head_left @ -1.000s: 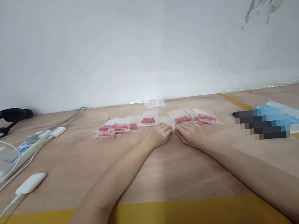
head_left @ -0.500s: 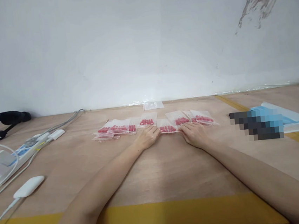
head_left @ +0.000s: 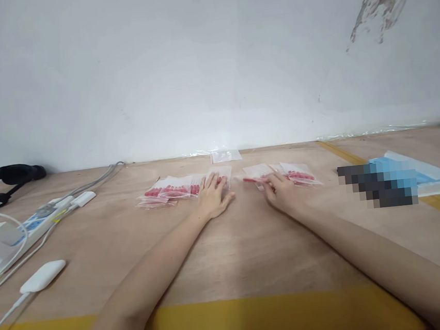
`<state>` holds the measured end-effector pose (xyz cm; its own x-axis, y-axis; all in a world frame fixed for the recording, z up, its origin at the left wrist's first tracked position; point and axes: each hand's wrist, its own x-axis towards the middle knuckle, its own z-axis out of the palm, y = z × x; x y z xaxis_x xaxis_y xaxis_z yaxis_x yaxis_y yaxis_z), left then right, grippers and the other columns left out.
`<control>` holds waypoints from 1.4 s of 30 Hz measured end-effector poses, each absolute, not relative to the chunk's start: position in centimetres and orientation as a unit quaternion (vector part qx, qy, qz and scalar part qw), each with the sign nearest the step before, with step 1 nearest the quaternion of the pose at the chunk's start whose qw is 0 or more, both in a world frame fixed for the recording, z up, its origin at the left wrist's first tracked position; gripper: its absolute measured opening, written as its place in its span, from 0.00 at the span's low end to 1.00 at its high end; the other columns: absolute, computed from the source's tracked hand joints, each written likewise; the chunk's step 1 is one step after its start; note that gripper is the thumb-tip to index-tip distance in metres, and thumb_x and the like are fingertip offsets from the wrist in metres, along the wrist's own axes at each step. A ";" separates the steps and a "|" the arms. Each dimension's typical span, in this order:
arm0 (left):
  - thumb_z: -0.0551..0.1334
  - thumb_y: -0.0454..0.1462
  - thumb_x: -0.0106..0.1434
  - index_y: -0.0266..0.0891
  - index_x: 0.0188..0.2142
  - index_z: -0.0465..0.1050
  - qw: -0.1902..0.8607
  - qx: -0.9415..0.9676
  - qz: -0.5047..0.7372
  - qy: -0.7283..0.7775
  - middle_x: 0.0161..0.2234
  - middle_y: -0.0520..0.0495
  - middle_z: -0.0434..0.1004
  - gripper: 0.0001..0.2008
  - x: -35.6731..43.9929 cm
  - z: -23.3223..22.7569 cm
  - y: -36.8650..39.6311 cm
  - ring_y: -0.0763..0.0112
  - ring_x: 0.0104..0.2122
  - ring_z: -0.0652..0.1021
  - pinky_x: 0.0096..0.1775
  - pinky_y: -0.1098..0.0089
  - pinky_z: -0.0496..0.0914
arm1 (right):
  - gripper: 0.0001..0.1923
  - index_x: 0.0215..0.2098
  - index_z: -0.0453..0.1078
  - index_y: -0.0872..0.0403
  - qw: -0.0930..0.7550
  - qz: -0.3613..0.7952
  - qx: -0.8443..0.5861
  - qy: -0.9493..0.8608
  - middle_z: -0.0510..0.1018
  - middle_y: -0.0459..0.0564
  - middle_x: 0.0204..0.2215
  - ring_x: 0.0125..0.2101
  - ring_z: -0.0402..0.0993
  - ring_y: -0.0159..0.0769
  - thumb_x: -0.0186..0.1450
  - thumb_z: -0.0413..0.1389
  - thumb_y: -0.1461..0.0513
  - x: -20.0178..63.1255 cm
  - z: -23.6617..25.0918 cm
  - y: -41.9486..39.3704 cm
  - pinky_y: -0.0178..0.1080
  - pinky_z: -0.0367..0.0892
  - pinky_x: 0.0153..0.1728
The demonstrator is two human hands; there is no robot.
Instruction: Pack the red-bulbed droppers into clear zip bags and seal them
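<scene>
Small clear bags of red pieces lie in a row across the wooden table [head_left: 243,245]. My left hand [head_left: 212,197] rests flat, fingers spread, on the bag at the right end of the left group of bags [head_left: 173,189]. My right hand [head_left: 281,193] pinches a small bag of red pieces [head_left: 253,179] by its edge, in front of the right group of bags [head_left: 301,174]. An empty clear bag [head_left: 226,155] lies by the wall behind them.
A power strip [head_left: 34,219] with cables and a white adapter [head_left: 43,276] lie at the left, with a black strap [head_left: 7,177] behind. Blue flat packs [head_left: 419,170] sit at the right. Yellow tape [head_left: 258,319] runs along the near edge.
The bag that lay between my hands has gone to the right with my right hand. My left hand has moved forward onto the left group's end bag.
</scene>
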<state>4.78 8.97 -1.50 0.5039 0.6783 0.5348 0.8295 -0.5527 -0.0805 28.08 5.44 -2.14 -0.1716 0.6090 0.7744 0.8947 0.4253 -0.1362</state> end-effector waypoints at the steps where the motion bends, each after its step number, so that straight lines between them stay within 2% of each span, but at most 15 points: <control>1: 0.52 0.49 0.62 0.38 0.56 0.58 0.144 -0.847 -0.211 -0.467 0.56 0.38 0.59 0.27 4.8 -1.6 9.1 0.53 0.58 0.57 0.56 0.50 0.51 | 0.09 0.29 0.66 0.54 0.431 -0.163 -0.515 -0.723 0.71 0.51 0.29 0.29 0.67 0.34 0.63 0.46 0.64 28.1 -1.9 5.9 0.35 0.59 0.29; 4: 0.52 0.50 0.61 0.36 0.54 0.61 0.083 -0.851 -0.168 -0.490 0.57 0.35 0.58 0.27 4.9 -2.0 9.6 0.51 0.57 0.58 0.55 0.49 0.53 | 0.08 0.27 0.63 0.54 0.483 -0.143 -0.519 -0.690 0.69 0.51 0.28 0.29 0.66 0.35 0.63 0.46 0.64 27.6 -1.3 7.9 0.36 0.61 0.31; 8: 0.53 0.51 0.60 0.39 0.55 0.60 0.073 -0.847 -0.174 -0.496 0.57 0.36 0.57 0.28 5.1 -2.2 10.0 0.50 0.57 0.59 0.53 0.48 0.53 | 0.08 0.30 0.65 0.54 0.482 -0.140 -0.529 -0.684 0.68 0.53 0.31 0.32 0.66 0.38 0.62 0.44 0.65 25.8 -1.4 10.9 0.38 0.60 0.31; 13: 0.54 0.50 0.60 0.35 0.60 0.47 0.059 -0.847 -0.186 -0.495 0.57 0.34 0.57 0.34 5.1 -2.1 9.8 0.52 0.57 0.58 0.53 0.52 0.54 | 0.11 0.34 0.67 0.56 0.326 -0.104 -0.524 -0.779 0.69 0.55 0.36 0.36 0.66 0.37 0.62 0.44 0.67 24.3 -2.2 12.1 0.38 0.60 0.34; 16: 0.53 0.50 0.60 0.40 0.62 0.42 0.061 -0.848 -0.189 -0.491 0.57 0.35 0.56 0.35 5.1 -1.8 9.6 0.51 0.56 0.59 0.52 0.51 0.56 | 0.11 0.40 0.68 0.55 0.275 -0.114 -0.514 -0.805 0.71 0.55 0.40 0.41 0.66 0.40 0.60 0.49 0.65 25.1 -2.3 11.1 0.40 0.59 0.40; 19: 0.54 0.50 0.60 0.48 0.61 0.45 0.095 -0.856 -0.189 -0.472 0.60 0.39 0.51 0.33 5.2 -1.6 9.9 0.50 0.58 0.55 0.53 0.48 0.51 | 0.23 0.48 0.64 0.59 0.219 -0.168 -0.540 -0.795 0.68 0.60 0.48 0.49 0.61 0.48 0.59 0.52 0.55 26.6 -2.1 9.9 0.49 0.52 0.49; 21: 0.52 0.51 0.61 0.52 0.60 0.49 0.099 -0.868 -0.171 -0.456 0.61 0.44 0.50 0.29 5.4 -1.7 10.4 0.50 0.59 0.53 0.55 0.46 0.47 | 0.26 0.46 0.65 0.60 0.179 -0.179 -0.558 -0.790 0.70 0.62 0.46 0.49 0.61 0.50 0.60 0.49 0.49 27.5 -2.0 9.2 0.53 0.46 0.52; 23: 0.48 0.53 0.62 0.53 0.58 0.53 0.075 -0.874 -0.144 -0.457 0.60 0.46 0.52 0.26 5.7 -1.9 11.0 0.50 0.59 0.54 0.55 0.46 0.47 | 0.26 0.43 0.67 0.59 0.151 -0.162 -0.568 -0.792 0.73 0.60 0.41 0.46 0.65 0.48 0.62 0.44 0.47 27.9 -2.0 8.7 0.54 0.44 0.52; 25: 0.46 0.55 0.62 0.52 0.58 0.55 0.054 -0.868 -0.129 -0.476 0.60 0.46 0.53 0.27 6.0 -2.1 11.5 0.50 0.58 0.55 0.55 0.47 0.47 | 0.25 0.42 0.67 0.57 0.148 -0.137 -0.571 -0.796 0.74 0.59 0.39 0.42 0.67 0.46 0.63 0.42 0.47 27.7 -2.1 8.1 0.52 0.49 0.50; 28: 0.46 0.56 0.61 0.50 0.58 0.56 0.044 -0.853 -0.134 -0.503 0.60 0.45 0.53 0.28 6.5 -2.2 12.0 0.48 0.59 0.53 0.55 0.46 0.46 | 0.24 0.44 0.66 0.57 0.181 -0.100 -0.564 -0.800 0.72 0.60 0.42 0.43 0.67 0.46 0.62 0.44 0.48 26.9 -2.3 7.0 0.46 0.58 0.45; 32: 0.50 0.54 0.61 0.47 0.59 0.54 0.040 -0.843 -0.170 -0.509 0.60 0.42 0.52 0.29 6.8 -2.0 11.5 0.45 0.59 0.52 0.54 0.42 0.47 | 0.32 0.51 0.61 0.59 0.234 -0.050 -0.542 -0.806 0.67 0.62 0.49 0.49 0.63 0.47 0.57 0.50 0.45 26.7 -2.0 5.7 0.44 0.60 0.45; 34: 0.52 0.49 0.62 0.43 0.58 0.55 0.067 -0.850 -0.230 -0.468 0.59 0.41 0.54 0.26 6.7 -2.0 10.9 0.49 0.59 0.53 0.55 0.44 0.48 | 0.33 0.53 0.60 0.58 0.241 -0.039 -0.525 -0.816 0.63 0.62 0.51 0.52 0.60 0.48 0.55 0.54 0.48 27.9 -1.5 5.4 0.45 0.60 0.47; 36: 0.52 0.43 0.64 0.40 0.55 0.60 0.077 -0.875 -0.284 -0.385 0.56 0.41 0.59 0.21 6.8 -2.1 10.1 0.57 0.58 0.57 0.57 0.53 0.52 | 0.28 0.53 0.61 0.55 0.222 -0.021 -0.491 -0.842 0.63 0.58 0.52 0.51 0.61 0.45 0.55 0.55 0.55 29.6 -1.1 5.4 0.43 0.61 0.47; 39: 0.55 0.40 0.63 0.38 0.50 0.65 0.037 -0.907 -0.320 -0.272 0.52 0.42 0.65 0.17 7.5 -2.5 9.2 0.65 0.53 0.65 0.53 0.63 0.62 | 0.25 0.51 0.63 0.53 0.181 -0.003 -0.461 -0.869 0.66 0.54 0.49 0.45 0.67 0.39 0.53 0.52 0.67 32.2 -0.8 5.5 0.39 0.64 0.42; 42: 0.57 0.39 0.61 0.38 0.47 0.67 0.024 -0.914 -0.325 -0.243 0.48 0.43 0.69 0.14 8.8 -2.8 9.1 0.67 0.48 0.70 0.48 0.65 0.67 | 0.23 0.46 0.66 0.54 0.184 -0.042 -0.468 -0.863 0.69 0.54 0.45 0.41 0.69 0.38 0.53 0.49 0.71 33.3 -1.5 5.6 0.38 0.65 0.38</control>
<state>8.76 9.10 -2.78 0.6708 0.4276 0.6059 0.4588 -0.8812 0.1139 33.32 5.60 -1.46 -0.4937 0.7931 0.3567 0.8238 0.5580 -0.1005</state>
